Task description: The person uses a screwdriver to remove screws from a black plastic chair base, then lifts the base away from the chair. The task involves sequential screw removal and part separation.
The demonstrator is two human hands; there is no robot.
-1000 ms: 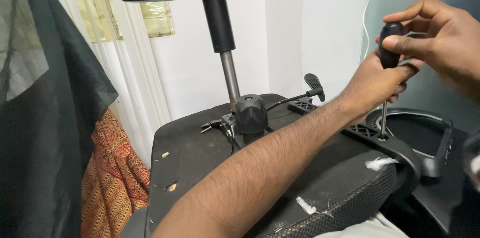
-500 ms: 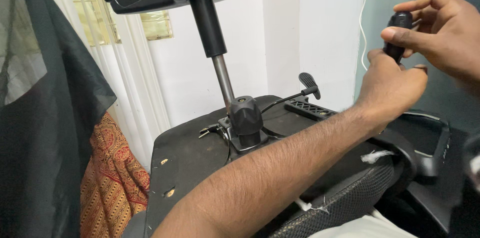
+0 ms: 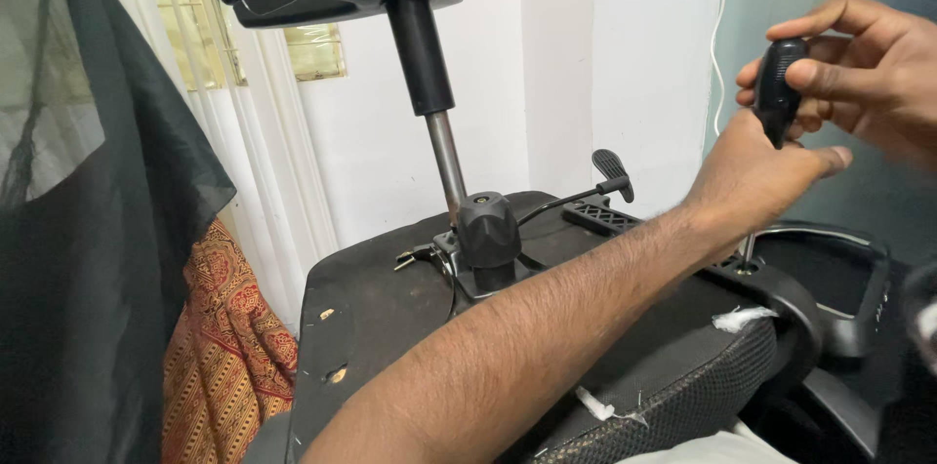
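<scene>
My right hand is curled around the black plastic handle of a screwdriver, thumb pressed across the front and fingers wrapped behind it. My left hand sits just below, its fingers loosely folded around the lower part of the tool, with my bare forearm stretching across the near side of the scene. The thin metal shaft drops straight down from under my left hand, and its tip rests in a hole of the black plastic armrest bracket at the right edge of the upturned chair. The black fabric seat underside lies flat before me, scuffed, with a bit of white scrap near the bracket. At its middle stands a round black knob on the metal mechanism, and a shiny gas cylinder rises from there toward the chair base above. A black lever with a paddle end points to the far right. A patterned orange cloth hangs at the left.
</scene>
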